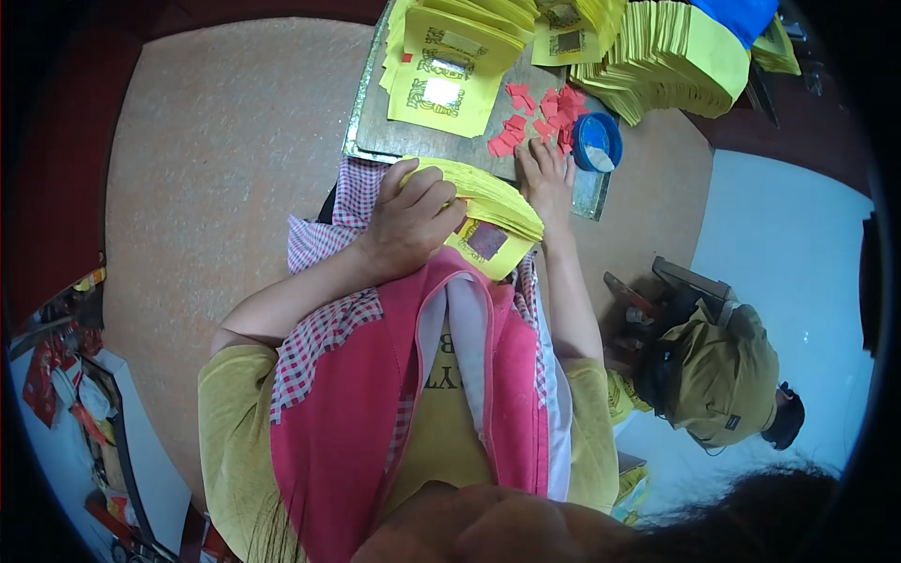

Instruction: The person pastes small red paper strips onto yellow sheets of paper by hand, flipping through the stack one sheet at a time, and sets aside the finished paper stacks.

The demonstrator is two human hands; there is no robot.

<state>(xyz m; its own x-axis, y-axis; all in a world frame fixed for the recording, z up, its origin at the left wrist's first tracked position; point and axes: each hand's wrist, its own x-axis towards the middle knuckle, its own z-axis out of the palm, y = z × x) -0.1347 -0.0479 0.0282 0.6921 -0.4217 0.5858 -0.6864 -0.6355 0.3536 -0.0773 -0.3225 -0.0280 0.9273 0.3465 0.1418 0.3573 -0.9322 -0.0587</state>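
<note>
My left hand (408, 220) is closed around a thick stack of yellow paper sheets (497, 208), held against my lap in front of the table edge. A dark printed square shows on the lowest sheet of the stack. My right hand (546, 183) reaches past the stack onto the table (385, 131), its fingers stretched out at the near edge of some small red paper pieces (561, 111). Whether a fingertip holds one of them is too small to tell. Just right of those fingers sits a blue tub (598, 141) with white paste inside.
Printed yellow sheets (450, 70) fan out on the table's left side. A long row of yellow paper (662, 61) stands at the right, beside something blue (737, 17). At the far right, a person in an olive top (718, 375) bends near a wooden stool (690, 281).
</note>
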